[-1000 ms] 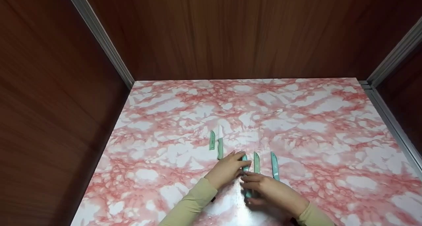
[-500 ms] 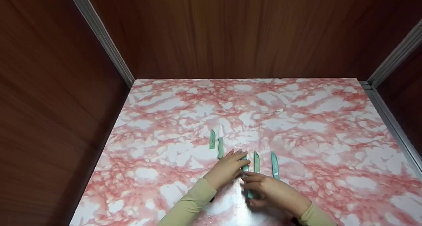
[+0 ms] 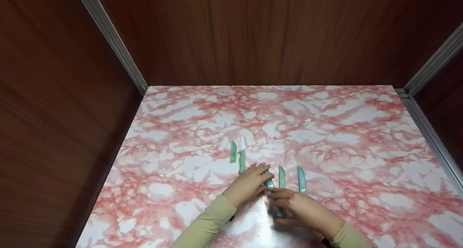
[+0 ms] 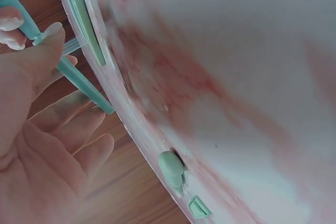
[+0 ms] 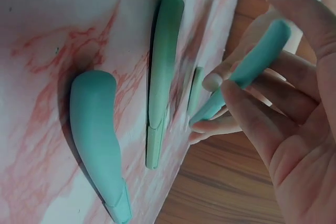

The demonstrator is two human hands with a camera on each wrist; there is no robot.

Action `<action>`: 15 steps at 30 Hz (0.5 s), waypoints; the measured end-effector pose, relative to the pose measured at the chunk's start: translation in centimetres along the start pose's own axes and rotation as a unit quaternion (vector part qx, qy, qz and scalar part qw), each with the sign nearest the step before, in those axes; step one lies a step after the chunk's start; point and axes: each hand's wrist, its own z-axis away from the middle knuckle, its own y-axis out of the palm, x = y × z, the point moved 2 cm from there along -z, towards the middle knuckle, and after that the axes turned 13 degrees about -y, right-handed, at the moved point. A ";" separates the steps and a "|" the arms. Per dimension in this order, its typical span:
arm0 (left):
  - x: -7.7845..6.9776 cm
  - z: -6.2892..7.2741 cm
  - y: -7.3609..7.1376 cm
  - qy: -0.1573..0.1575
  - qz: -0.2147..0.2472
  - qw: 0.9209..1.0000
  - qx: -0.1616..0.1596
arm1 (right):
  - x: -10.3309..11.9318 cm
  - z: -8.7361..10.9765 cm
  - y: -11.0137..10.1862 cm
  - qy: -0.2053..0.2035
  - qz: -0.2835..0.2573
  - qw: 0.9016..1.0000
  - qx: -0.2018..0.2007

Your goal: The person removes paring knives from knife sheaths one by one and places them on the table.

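Observation:
Both hands are on one teal knife (image 3: 268,183), seen from below the fingers in both wrist views. My left hand (image 3: 247,184) pinches its far, sheath-like end, with the thumb near the joint and the fingers along the narrow teal part (image 4: 84,86). My right hand (image 3: 302,206) holds the teal handle (image 5: 262,51) between thumb and fingers. Left of the hands lie a green-handled knife (image 3: 242,161) with a bare white blade and a green sheath (image 3: 233,152). To the right, a sheathed green knife (image 3: 281,176) and a sheathed teal knife (image 3: 301,178) lie roughly parallel, partly covered by my right hand.
The red-and-white marbled tabletop (image 3: 202,125) stretches away to a dark wood panel (image 3: 253,38) at the back. Another wood panel (image 3: 54,114) stands on the left, and a metal rail (image 3: 430,132) runs along the right side.
The handle end of the held teal knife has swung slightly to the right, and my right hand has shifted a little the same way. The knives and sheath on the table stay put.

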 end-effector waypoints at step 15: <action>-0.4 0.3 -0.9 0.018 -0.010 0.999 -0.024 | 0.5 0.0 -0.7 -0.008 0.013 0.998 -0.054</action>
